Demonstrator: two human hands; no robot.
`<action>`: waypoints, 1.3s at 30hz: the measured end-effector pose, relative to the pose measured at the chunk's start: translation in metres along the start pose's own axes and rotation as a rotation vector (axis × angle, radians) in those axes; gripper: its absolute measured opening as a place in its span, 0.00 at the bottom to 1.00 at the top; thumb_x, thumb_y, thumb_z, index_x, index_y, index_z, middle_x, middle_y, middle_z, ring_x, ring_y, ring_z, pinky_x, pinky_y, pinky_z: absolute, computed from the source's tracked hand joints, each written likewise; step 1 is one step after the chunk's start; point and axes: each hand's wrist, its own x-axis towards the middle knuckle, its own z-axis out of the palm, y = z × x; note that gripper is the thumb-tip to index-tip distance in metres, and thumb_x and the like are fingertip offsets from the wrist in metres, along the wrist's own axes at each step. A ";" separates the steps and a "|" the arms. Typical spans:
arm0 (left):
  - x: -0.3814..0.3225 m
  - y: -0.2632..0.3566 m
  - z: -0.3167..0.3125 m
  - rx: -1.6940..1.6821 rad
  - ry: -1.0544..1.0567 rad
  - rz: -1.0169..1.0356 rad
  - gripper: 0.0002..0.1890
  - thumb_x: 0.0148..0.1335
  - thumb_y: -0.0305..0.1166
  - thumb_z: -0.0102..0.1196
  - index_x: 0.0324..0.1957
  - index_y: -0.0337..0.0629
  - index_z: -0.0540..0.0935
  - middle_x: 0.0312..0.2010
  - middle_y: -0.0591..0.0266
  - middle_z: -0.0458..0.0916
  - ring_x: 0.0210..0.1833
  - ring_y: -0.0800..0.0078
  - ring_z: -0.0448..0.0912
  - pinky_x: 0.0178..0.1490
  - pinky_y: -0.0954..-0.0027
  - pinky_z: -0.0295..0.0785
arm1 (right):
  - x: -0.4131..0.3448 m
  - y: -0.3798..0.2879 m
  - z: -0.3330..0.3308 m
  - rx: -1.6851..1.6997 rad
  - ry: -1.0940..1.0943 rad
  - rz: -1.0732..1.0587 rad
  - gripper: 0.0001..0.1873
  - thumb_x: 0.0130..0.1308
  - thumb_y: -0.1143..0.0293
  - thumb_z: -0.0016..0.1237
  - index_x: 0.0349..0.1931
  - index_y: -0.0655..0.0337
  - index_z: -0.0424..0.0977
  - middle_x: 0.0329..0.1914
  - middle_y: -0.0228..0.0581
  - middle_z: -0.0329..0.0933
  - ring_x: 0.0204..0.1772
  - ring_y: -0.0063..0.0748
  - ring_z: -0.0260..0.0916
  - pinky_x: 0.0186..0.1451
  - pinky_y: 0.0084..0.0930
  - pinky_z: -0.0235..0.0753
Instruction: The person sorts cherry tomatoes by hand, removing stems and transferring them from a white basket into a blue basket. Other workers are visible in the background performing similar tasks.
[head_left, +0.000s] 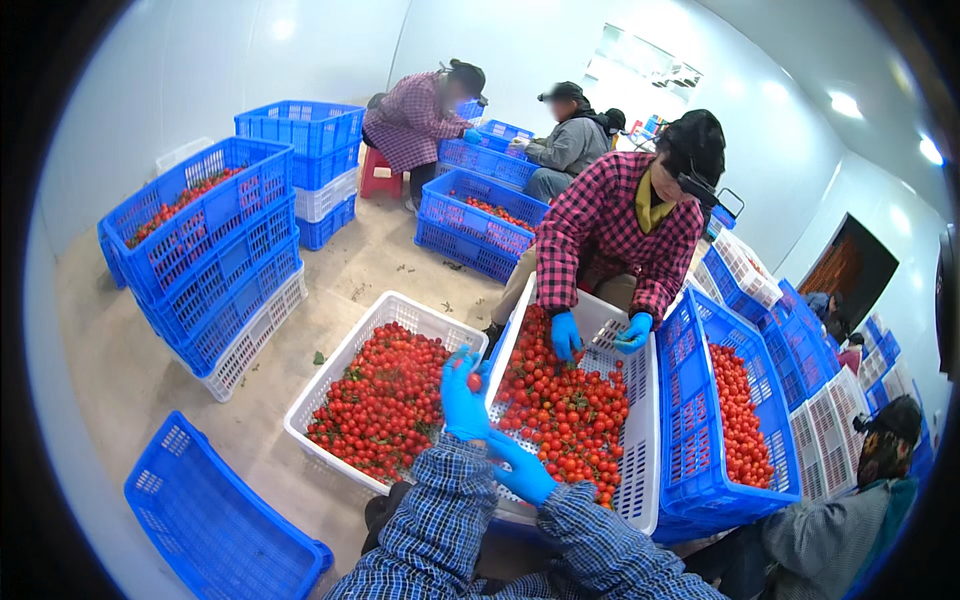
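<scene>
Blue gloves cover both of my hands. My left hand (464, 394) is raised over the wall between two white crates, its fingers around a small red cherry tomato (474, 382). My right hand (523, 469) lies just below and to the right, over the near left corner of the right crate; whether it holds anything is hidden. The white plastic crate (330, 455) on the left holds many red cherry tomatoes. Loose tomatoes also lie in the white plastic crate (640, 450) on the right, whose slotted floor partly shows.
Across the right crate, a co-worker (622, 225) reaches in with gloved hands. A blue crate of tomatoes (679, 420) stands at right, stacked blue crates (217, 225) at left, and an empty blue crate (217, 517) lower left. Other people sit behind and at lower right.
</scene>
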 end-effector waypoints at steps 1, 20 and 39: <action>-0.003 -0.009 -0.003 0.037 -0.035 -0.047 0.17 0.60 0.29 0.50 0.52 0.41 0.70 0.40 0.61 0.74 0.38 0.74 0.73 0.36 0.78 0.71 | -0.010 0.004 -0.006 0.152 -0.024 0.009 0.26 0.60 0.66 0.48 0.60 0.54 0.62 0.62 0.44 0.62 0.57 0.44 0.66 0.60 0.36 0.66; -0.047 -0.088 -0.008 0.543 -0.165 -0.622 0.17 0.64 0.41 0.46 0.47 0.40 0.71 0.36 0.64 0.75 0.34 0.75 0.72 0.28 0.80 0.68 | -0.051 0.106 -0.045 -0.352 -0.304 0.297 0.27 0.61 0.46 0.37 0.56 0.50 0.66 0.56 0.41 0.68 0.56 0.42 0.67 0.57 0.39 0.67; -0.243 -0.298 0.180 2.086 -1.683 -0.005 0.24 0.63 0.54 0.39 0.33 0.44 0.80 0.31 0.52 0.79 0.36 0.56 0.77 0.39 0.58 0.71 | -0.059 0.123 -0.050 -0.226 -0.109 0.131 0.22 0.59 0.50 0.38 0.44 0.54 0.74 0.46 0.43 0.74 0.47 0.42 0.73 0.45 0.40 0.73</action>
